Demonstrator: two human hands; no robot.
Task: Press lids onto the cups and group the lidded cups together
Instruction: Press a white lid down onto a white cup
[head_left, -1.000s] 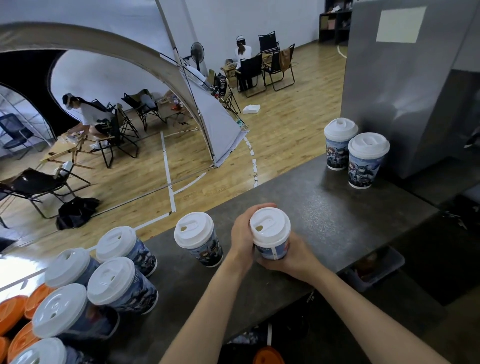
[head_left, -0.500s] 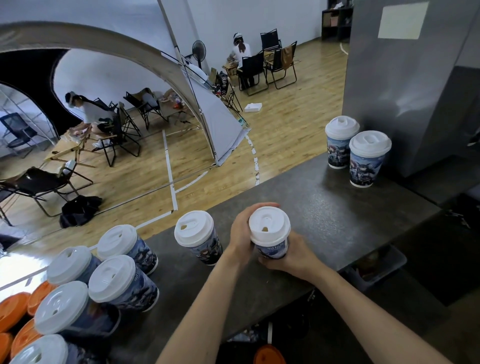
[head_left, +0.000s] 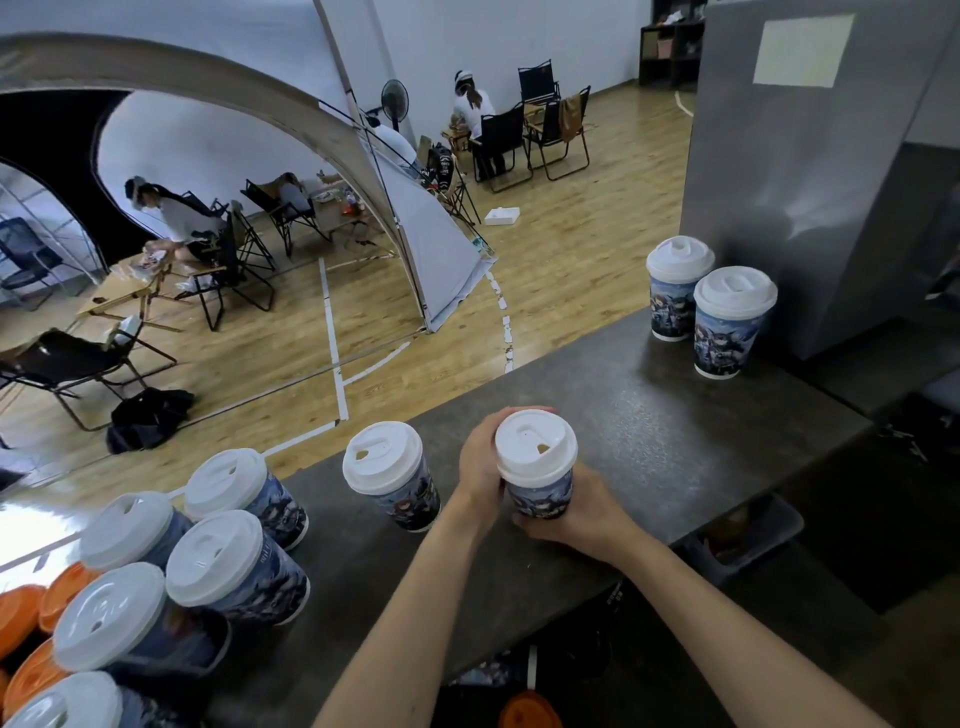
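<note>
Both hands, left hand (head_left: 480, 457) and right hand (head_left: 576, 512), grasp 1 lidded cup (head_left: 537, 467) mid-counter (head_left: 649, 415). Judged best: keep it upright and carry it to the 2 cups (head_left: 709, 312) far right.

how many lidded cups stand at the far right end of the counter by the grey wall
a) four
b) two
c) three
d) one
b: only the rear cup and the front cup stand there, close side by side; the held cup is farther left, gripped by the left hand and right hand.
</note>
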